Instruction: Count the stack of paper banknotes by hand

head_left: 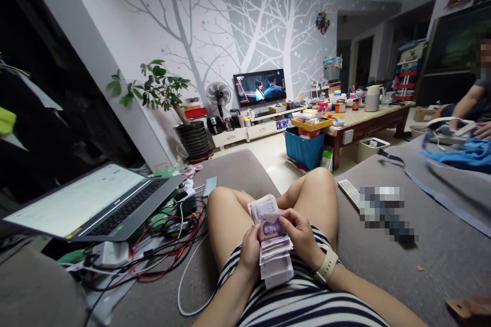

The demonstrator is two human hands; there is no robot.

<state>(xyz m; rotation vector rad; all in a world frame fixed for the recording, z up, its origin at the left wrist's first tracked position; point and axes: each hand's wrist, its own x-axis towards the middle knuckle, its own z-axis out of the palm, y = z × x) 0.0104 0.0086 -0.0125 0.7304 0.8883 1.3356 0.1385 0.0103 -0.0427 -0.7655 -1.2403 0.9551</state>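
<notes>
A fanned stack of purple banknotes (276, 260) is held over my lap, its lower edges spread in steps toward my striped clothing (307, 306). My left hand (250, 249) grips the stack along its left side, thumb on top. With thumb and fingers, my right hand (301, 235) pinches the right edge of the top note, which shows a printed portrait and the figure 5. More notes stick out beyond it at the far end, between my knees. A pale watch (327, 265) sits on my right wrist.
To the left, an open laptop (118, 204) stands beside tangled cables (172, 245). A white remote (348, 191) and a blurred-out dark object lie on the sofa (368, 276) at right. Ahead are a blue bin (305, 150) and a cluttered table (387, 112). Another person (473, 97) sits far right.
</notes>
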